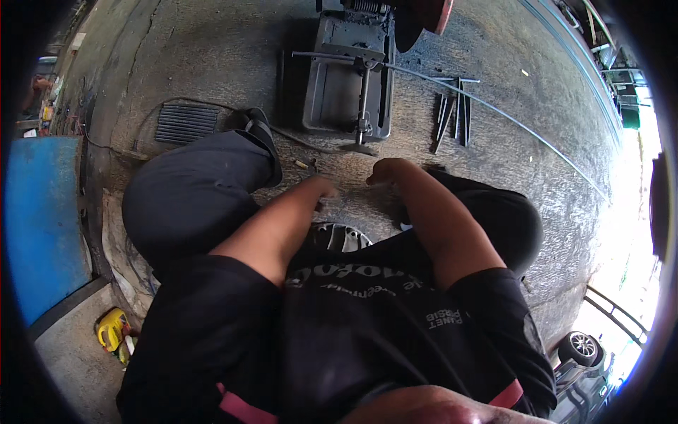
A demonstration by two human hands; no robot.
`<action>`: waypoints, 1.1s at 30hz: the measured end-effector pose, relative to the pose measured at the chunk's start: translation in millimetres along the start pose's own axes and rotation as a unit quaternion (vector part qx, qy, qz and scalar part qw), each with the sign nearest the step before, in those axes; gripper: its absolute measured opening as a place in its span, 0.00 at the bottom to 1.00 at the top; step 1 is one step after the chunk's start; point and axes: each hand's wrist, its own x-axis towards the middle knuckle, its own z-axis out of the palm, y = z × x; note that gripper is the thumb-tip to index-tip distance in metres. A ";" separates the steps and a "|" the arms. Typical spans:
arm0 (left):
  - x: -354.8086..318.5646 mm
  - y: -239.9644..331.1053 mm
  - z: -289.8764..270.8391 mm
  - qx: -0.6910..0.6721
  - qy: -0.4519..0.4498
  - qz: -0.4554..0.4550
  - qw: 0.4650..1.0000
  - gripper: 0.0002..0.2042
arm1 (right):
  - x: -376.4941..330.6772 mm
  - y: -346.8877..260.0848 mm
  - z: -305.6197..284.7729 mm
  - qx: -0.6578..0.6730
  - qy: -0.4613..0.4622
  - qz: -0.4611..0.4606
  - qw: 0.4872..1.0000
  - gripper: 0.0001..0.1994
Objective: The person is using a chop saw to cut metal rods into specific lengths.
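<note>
My left hand (pixel 323 188) hangs over the floor in front of me, its fingers smeared by motion. A little farther to the right is my right hand (pixel 384 170), its fingers bent downward and mostly hidden; nothing shows in either hand. Just beyond the right hand lies the crank handle (pixel 357 149) of a vise on a cut-off saw (pixel 311 106). A long thin metal rod (pixel 494 109) crosses the saw's vise and runs out to the right. A small yellowish piece (pixel 302 164) lies on the floor near my left hand.
Cut rods lie in a neat row (pixel 186 124) at the left; several loose rods (pixel 455 116) lie right of the saw. A dark cable (pixel 289 136) trails across the floor. A blue panel (pixel 46 219) and a yellow bottle (pixel 111 328) stand left; a car (pixel 583 374) is behind right.
</note>
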 end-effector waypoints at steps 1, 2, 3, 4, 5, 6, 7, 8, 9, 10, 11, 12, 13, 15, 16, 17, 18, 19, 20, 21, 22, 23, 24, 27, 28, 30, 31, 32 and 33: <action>0.7 -0.2 0.3 0.193 -0.067 0.069 0.977 0.18 | -0.6 1.9 -1.9 0.002 -0.006 -0.005 1.000 0.29; -1.0 -0.2 -1.7 0.289 -0.100 0.137 0.942 0.18 | -1.3 -1.0 -0.7 0.017 -0.024 0.000 1.000 0.28; -2.9 5.9 -1.1 0.074 -0.049 -0.017 0.996 0.18 | -1.6 -4.5 -2.9 0.026 -0.034 0.002 0.999 0.28; -5.5 10.5 -5.3 -0.146 0.012 -0.167 0.975 0.19 | -2.6 -9.2 -5.3 0.029 -0.033 0.002 0.999 0.28; -9.2 11.7 -12.0 -0.143 0.016 -0.166 0.976 0.19 | -4.4 -15.7 -6.2 0.042 -0.052 0.014 0.998 0.27; -12.4 11.5 -18.1 -0.062 0.059 -0.136 0.987 0.19 | -7.4 -21.5 -8.0 0.055 -0.073 0.027 0.995 0.26; -14.9 8.3 -25.7 -0.025 0.121 -0.120 0.985 0.19 | -9.7 -28.0 -12.8 0.054 -0.069 0.029 0.996 0.26; -15.8 4.4 -32.7 -0.060 0.208 -0.142 0.966 0.19 | -10.4 -37.2 -20.8 0.078 -0.087 0.016 0.993 0.23; -16.3 -3.5 -41.0 -0.138 0.303 -0.179 0.926 0.19 | -11.1 -47.1 -30.0 0.103 -0.103 0.001 0.989 0.21; -11.7 -8.8 -55.0 -0.162 0.378 -0.208 0.888 0.19 | -11.8 -55.5 -42.3 0.101 -0.100 0.004 0.990 0.21; -5.4 -13.6 -70.3 -0.188 0.437 -0.240 0.846 0.19 | -12.3 -63.6 -55.2 0.149 -0.107 -0.011 0.983 0.19; -0.6 -19.8 -86.7 -0.205 0.475 -0.243 0.821 0.19 | -12.8 -72.1 -66.7 0.197 -0.113 -0.028 0.973 0.17; 4.2 -23.5 -105.9 -0.218 0.507 -0.244 0.797 0.19 | -12.5 -79.7 -79.2 0.198 -0.110 -0.029 0.974 0.17; 9.7 -26.7 -145.8 -0.237 0.503 -0.221 0.801 0.20 | -5.8 -94.3 -107.9 0.196 -0.098 -0.055 0.974 0.21; 10.6 -26.7 -165.2 -0.257 0.496 -0.199 0.805 0.21 | 0.9 -101.5 -122.6 0.194 -0.092 -0.053 0.975 0.21; 12.2 -24.1 -182.2 -0.254 0.495 -0.200 0.806 0.21 | 9.5 -107.5 -136.7 0.156 -0.017 -0.080 0.984 0.17; 14.9 -19.2 -198.1 -0.301 0.467 -0.182 0.811 0.22 | 17.8 -111.0 -144.5 0.124 0.062 -0.107 0.985 0.15; 18.5 -13.5 -209.3 -0.348 0.436 -0.161 0.814 0.23 | 28.0 -113.6 -152.0 0.114 0.062 -0.108 0.986 0.14; 23.3 -7.4 -218.8 -0.303 0.427 -0.142 0.840 0.25 | 37.5 -114.2 -153.1 0.209 0.289 -0.075 0.931 0.14; 28.5 -2.0 -229.7 -0.307 0.424 -0.144 0.840 0.25 | 47.5 -112.1 -156.0 0.291 0.484 -0.023 0.825 0.15; 34.4 2.3 -238.8 -0.321 0.430 -0.142 0.832 0.24 | 58.1 -108.5 -161.7 0.419 0.408 0.003 0.811 0.16; 41.3 6.4 -248.4 -0.332 0.445 -0.137 0.820 0.24 | 66.6 -102.6 -163.2 0.522 0.347 -0.004 0.779 0.15; 49.8 11.7 -253.9 -0.460 0.431 -0.120 0.767 0.25 | 74.0 -99.2 -159.5 0.526 0.382 -0.029 0.759 0.15; 69.7 17.4 -274.7 -0.648 0.400 -0.064 0.645 0.28 | 91.5 -93.1 -140.5 0.568 0.400 -0.043 0.718 0.14; 76.0 19.9 -280.0 -0.653 0.423 -0.080 0.623 0.29 | 98.4 -89.5 -139.9 0.588 0.392 -0.047 0.706 0.13; 86.2 22.3 -289.3 -0.655 0.428 -0.091 0.616 0.29 | 112.7 -82.6 -139.4 0.655 0.365 -0.027 0.661 0.12; 89.6 21.3 -289.2 -0.660 0.436 -0.098 0.604 0.29 | 119.4 -80.3 -137.5 0.698 0.349 -0.010 0.626 0.13; 92.8 21.1 -291.7 -0.680 0.428 -0.079 0.590 0.29 | 126.8 -76.9 -139.4 0.707 0.343 0.007 0.619 0.12; 95.2 20.3 -292.8 -0.677 0.433 -0.080 0.590 0.29 | 133.5 -74.0 -141.7 0.697 0.354 0.003 0.623 0.11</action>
